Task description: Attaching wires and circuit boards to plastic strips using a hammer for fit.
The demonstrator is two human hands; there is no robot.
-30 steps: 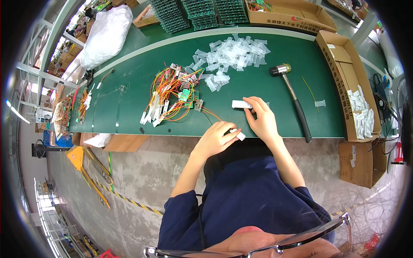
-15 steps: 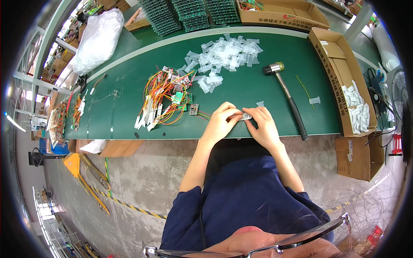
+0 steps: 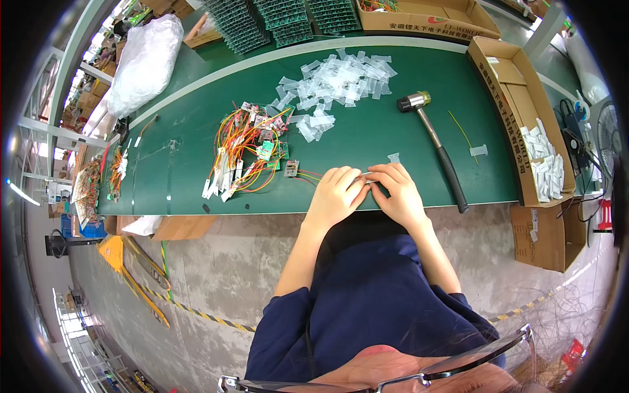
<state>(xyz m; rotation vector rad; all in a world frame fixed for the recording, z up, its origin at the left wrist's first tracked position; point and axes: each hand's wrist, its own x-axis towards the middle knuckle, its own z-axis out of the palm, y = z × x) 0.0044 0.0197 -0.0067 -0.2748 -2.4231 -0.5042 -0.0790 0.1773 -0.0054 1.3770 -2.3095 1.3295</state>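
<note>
At the table's front edge, my left hand (image 3: pixel 337 194) and my right hand (image 3: pixel 397 191) pinch a small white plastic piece (image 3: pixel 367 173) between their fingertips, mostly hidden by the fingers. Red and yellow wires (image 3: pixel 307 175) run from my left fingers to a small circuit board (image 3: pixel 291 168) lying on the table. One clear plastic sleeve (image 3: pixel 394 158) rests just beyond my right fingers. To the left is a tangle of wired boards (image 3: pixel 246 147) with white ends. A heap of clear plastic sleeves (image 3: pixel 350 80) lies farther back.
Right of my hands lies a hammer (image 3: pixel 447 167) with a black grip, then a thin yellow wire (image 3: pixel 460 129) and another clear sleeve (image 3: pixel 479 150). A cardboard box (image 3: pixel 508 88) holds white pieces (image 3: pixel 545 167) at the right edge. Green racks (image 3: pixel 282 19) and a plastic bag (image 3: pixel 145 62) stand behind.
My fingers have closed further over the white piece, which now shows only as a thin edge. My left hand has shifted slightly; the view has moved a little.
</note>
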